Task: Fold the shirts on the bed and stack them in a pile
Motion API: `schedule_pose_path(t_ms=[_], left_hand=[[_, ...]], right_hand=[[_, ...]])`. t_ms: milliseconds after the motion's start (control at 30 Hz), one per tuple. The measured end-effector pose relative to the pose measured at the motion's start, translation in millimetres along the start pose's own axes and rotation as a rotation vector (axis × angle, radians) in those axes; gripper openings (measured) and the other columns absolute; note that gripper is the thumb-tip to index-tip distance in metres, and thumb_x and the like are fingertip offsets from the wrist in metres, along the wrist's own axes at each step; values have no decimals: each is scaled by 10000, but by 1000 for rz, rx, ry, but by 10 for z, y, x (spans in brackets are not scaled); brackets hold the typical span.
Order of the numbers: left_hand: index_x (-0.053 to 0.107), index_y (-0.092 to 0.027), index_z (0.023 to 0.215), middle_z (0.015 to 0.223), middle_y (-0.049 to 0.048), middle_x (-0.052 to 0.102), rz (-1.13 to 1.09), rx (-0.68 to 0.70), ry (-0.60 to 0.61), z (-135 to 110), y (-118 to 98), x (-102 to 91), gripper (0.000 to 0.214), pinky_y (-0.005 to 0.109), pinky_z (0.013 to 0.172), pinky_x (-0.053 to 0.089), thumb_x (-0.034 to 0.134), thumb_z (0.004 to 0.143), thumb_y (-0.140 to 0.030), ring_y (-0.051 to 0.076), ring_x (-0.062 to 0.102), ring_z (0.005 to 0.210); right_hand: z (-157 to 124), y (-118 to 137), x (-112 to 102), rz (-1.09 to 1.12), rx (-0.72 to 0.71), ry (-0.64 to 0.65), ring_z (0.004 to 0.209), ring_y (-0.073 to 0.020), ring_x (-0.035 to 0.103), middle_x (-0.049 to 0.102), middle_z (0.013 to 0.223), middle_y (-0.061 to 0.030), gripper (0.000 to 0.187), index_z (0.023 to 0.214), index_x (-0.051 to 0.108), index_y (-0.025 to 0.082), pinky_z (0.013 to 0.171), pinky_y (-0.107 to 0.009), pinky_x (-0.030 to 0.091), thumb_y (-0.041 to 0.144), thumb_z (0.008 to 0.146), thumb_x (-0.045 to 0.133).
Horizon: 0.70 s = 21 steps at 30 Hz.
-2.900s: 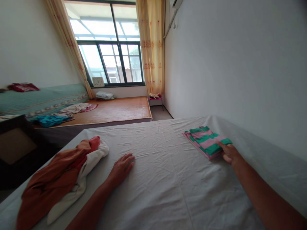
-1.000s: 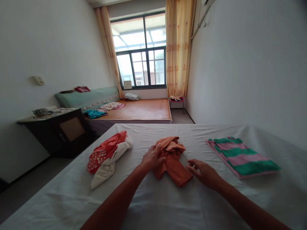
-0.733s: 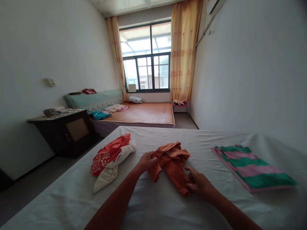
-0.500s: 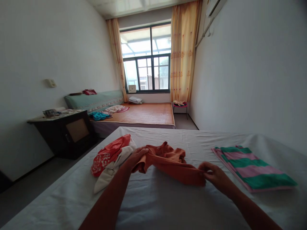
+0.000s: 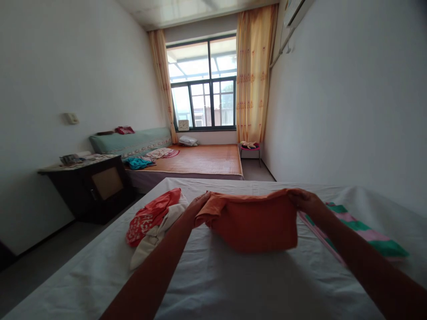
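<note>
Across the far end of a pale-walled room, a window [image 5: 202, 84] is framed by curtains [image 5: 255, 80], with a mat-topped bed [image 5: 210, 159] set below it and a white sheet [image 5: 260, 289] spread over the near surface. Centre stage, the orange garment [image 5: 260, 224] is being held up over the white sheet, its upper edge drawn out between two hands: a spreading-out step, by the look of it. One end is pinched in the closed fingers of the left hand [image 5: 199, 204], where a bunched fold droops; the other is gripped by the fingers of the right hand [image 5: 305, 201], and a smooth panel is left hanging between. Whether the white sheet is touched by the lower edge cannot be told. Off to the left, a red garment [image 5: 155, 211] with white lettering is laid against a cream cloth [image 5: 150, 242]; to the right, a folded striped cloth [image 5: 370, 231] is partly hidden by the right forearm. For the next move, a firm hold at both ends seems to be called for, with the bunched left end needing to be evened out. And a clear change from half a second ago: low and crumpled then, the orange garment has now been raised at its right end, and a broad panel has been opened out
</note>
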<state>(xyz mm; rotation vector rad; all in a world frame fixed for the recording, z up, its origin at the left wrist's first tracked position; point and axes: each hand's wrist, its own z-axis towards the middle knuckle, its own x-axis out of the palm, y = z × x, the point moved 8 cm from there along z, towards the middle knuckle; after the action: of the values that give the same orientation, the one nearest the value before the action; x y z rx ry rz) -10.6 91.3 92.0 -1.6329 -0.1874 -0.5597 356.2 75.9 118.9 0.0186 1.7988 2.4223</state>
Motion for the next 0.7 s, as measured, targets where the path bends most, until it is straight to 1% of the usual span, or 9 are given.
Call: schedule_pose_path(t_ms=[67, 167, 267, 333, 367, 433, 567, 633, 700], left_hand=[[616, -133, 898, 775, 57, 689, -15, 57, -76, 261, -177, -24, 221, 251, 619, 533, 682, 799, -320, 154, 664, 664], [586, -152, 920, 786, 34, 693, -106, 271, -90, 480, -768, 88, 179, 246, 652, 550, 615, 853, -316, 137, 677, 693], [579, -165, 958, 779, -3, 689, -183, 499, -30, 387, -1365, 235, 145, 228, 679, 550, 560, 892, -292, 107, 668, 682], [580, -166, 1017, 816, -8, 691, -168, 591, -1, 192, -1540, 244, 170, 204, 687, 542, 557, 895, -281, 89, 660, 691], [578, -170, 1057, 846, -7, 693, -132, 597, 5, 79, -1528, 212, 198, 192, 679, 537, 566, 888, -273, 83, 655, 693], [573, -184, 1122, 901, -1, 694, -24, 524, -15, -149, -1305, 62, 272, 176, 637, 528, 599, 860, -252, 78, 643, 680], [582, -187, 1156, 957, 28, 684, 188, 168, -114, -623, -369, -458, 395, 190, 625, 529, 687, 780, -249, 107, 642, 725], [528, -227, 1239, 930, 16, 672, 292, -11, -150, -856, 97, -707, 509, 239, 660, 543, 704, 768, -302, 123, 641, 737], [445, -275, 1331, 862, -6, 652, 400, -139, -146, -1038, 423, -886, 621, 261, 652, 537, 697, 771, -369, 126, 627, 712]], right_hand=[[252, 78, -118, 42, -59, -133, 664, -162, 619, 688, 731, -11, 285, 822, 693, 193, 588, -276, 527, 345, 589, 752], [499, 475, -351, 133, -250, -361, 654, -125, 596, 660, 728, 27, 262, 841, 672, 211, 626, -260, 521, 287, 596, 729], [489, 934, -451, 194, -429, -387, 786, -123, 610, 657, 853, 13, 222, 881, 651, 216, 772, -279, 511, 269, 673, 708], [316, 1099, -493, 214, -529, -342, 910, -147, 610, 652, 964, -12, 162, 865, 643, 218, 874, -318, 483, 266, 720, 698], [200, 1098, -515, 204, -546, -309, 957, -163, 605, 649, 1002, -21, 135, 848, 639, 223, 910, -340, 471, 282, 739, 693], [-41, 909, -558, 109, -480, -222, 992, -203, 605, 658, 1021, -35, 138, 824, 646, 238, 945, -380, 462, 360, 768, 673], [-547, 30, -564, -277, -91, 106, 1004, -297, 623, 696, 1019, -83, 292, 892, 719, 255, 937, -435, 486, 499, 747, 656], [-829, -392, -529, -375, 89, 287, 1007, -322, 632, 708, 1020, -89, 325, 918, 744, 272, 913, -434, 510, 520, 722, 668], [-1066, -656, -459, -418, 196, 428, 996, -327, 646, 721, 994, -93, 315, 893, 763, 296, 896, -413, 528, 537, 714, 668]])
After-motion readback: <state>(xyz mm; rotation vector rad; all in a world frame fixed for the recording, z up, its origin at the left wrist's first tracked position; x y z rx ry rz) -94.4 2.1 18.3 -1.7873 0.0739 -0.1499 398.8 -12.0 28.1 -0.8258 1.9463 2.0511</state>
